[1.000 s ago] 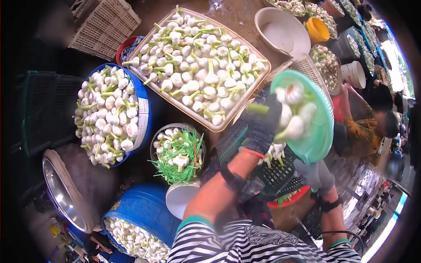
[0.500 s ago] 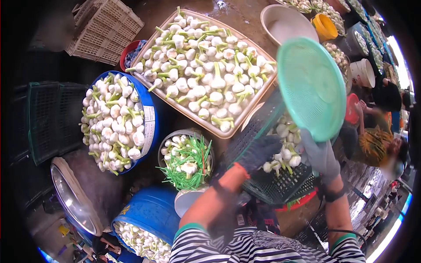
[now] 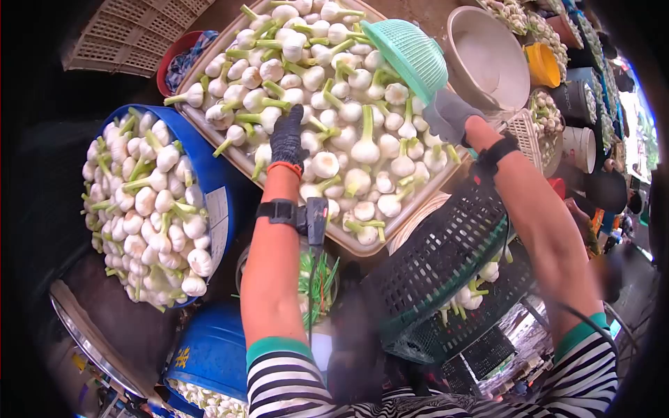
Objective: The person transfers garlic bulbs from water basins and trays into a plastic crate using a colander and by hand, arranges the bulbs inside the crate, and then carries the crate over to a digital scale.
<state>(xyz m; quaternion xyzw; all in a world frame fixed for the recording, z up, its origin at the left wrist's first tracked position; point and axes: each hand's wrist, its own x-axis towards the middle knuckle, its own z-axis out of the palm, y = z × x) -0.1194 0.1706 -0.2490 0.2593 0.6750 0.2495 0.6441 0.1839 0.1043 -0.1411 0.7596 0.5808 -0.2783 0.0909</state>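
Note:
Grey-gloved, my right hand [image 3: 451, 117] grips the rim of a green plastic colander [image 3: 412, 58]. The colander is tipped on its side over the right part of a wide, shallow tray [image 3: 347, 245] heaped with garlic bulbs [image 3: 365, 149] that have short green stems. My left hand [image 3: 287, 141], in a dark glove, reaches over the tray's left part with fingers stretched out. It is beside a garlic bulb [image 3: 267, 118] and seems to touch it. Closer to my body, a dark green plastic crate [image 3: 439, 258] leans at a tilt with more garlic inside.
On the left a blue barrel [image 3: 217, 167] brims with garlic, and another blue barrel [image 3: 209, 352] lies nearer me. Green ties [image 3: 318, 282] fill a small tub. A beige basin [image 3: 488, 59] and a yellow bucket [image 3: 542, 64] stand at the far right.
My right hand has swung the colander forward from above the crate to over the tray, tipping it. My left hand has left the crate and moved left and forward onto the tray's garlic.

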